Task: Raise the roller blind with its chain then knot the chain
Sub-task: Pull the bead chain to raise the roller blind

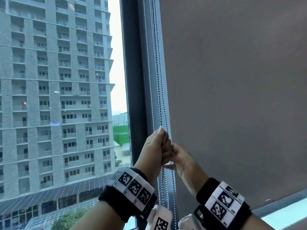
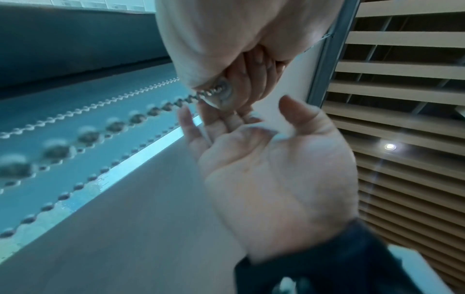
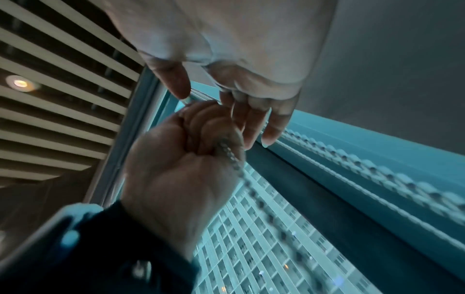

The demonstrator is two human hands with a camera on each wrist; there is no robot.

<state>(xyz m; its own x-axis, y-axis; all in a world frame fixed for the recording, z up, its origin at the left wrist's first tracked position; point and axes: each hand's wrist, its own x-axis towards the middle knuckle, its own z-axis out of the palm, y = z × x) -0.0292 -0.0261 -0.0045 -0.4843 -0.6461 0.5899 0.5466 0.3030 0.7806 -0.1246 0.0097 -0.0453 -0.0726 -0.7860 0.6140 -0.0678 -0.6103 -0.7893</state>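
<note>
Roller blind point(image 1: 232, 97) across 12 to 4 o'clock, bottom edge low at 5 o'clock, with only a strip of glass beneath. Raising judged barely under way, with most of the lift left and knotting not begun.

Tower block point(image 1: 49, 80) through bare glass at 9 o'clock. Chain point(image 1: 159, 103) hanging straight beside the window frame point(image 1: 132, 80), from 12 o'clock down past centre.

Left hand point(image 1: 156, 146) near 6 o'clock, curled into a fist round the chain, thumb uppermost. Right hand point(image 1: 183, 159) just beside and slightly lower, fingers loose and uncurled, gripping nothing. Contact with the chain impossible to tell.

Only in the wrist views: beads running into the fist, the open palm, a slatted ceiling point(image 2: 402, 79) overhead. Only from the head: blind height.
</note>
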